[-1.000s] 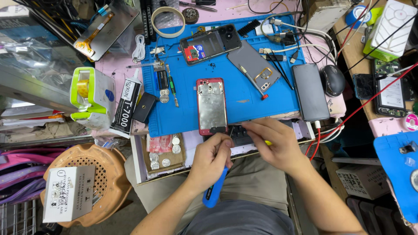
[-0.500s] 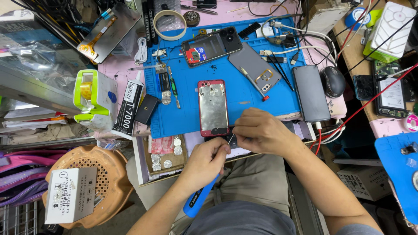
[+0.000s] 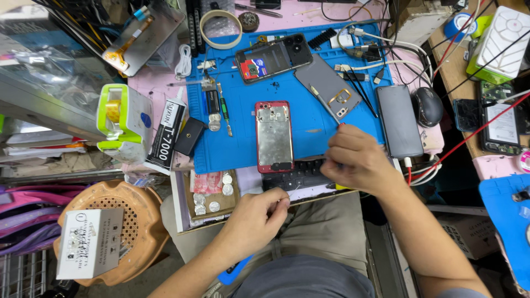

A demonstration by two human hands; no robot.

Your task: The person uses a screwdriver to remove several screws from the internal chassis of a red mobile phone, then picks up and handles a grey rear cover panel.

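**Desk reporter:** Head view, a phone repair desk (image 3: 165,83). What is each hand doing?

**Photographer:** The right hand (image 3: 356,160) is curled, fingers drawn in over a dark keyboard (image 3: 295,175) at the near edge of the blue mat (image 3: 243,138); whether it grips anything I cannot tell. The left hand (image 3: 256,221) is pinched narrow on a thin wire-like tool (image 3: 284,194), nearer the body. The red phone frame (image 3: 274,136) lies flat just ahead of both hands, to the left of the right one.

**Desk reporter:** What could go wrong?

**Photographer:** In my judgement, a sleeve or wrist could sweep small parts off the crowded mat, or the thin tool could slip and be lost.

**Desk reporter:** Counts?

**Photographer:** One red frame, one opened phone (image 3: 275,57) and one grey back cover (image 3: 328,94) beyond it, one dark phone (image 3: 398,121) beside a mouse (image 3: 428,106), one glue tube (image 3: 164,135), one tape roll (image 3: 221,28).
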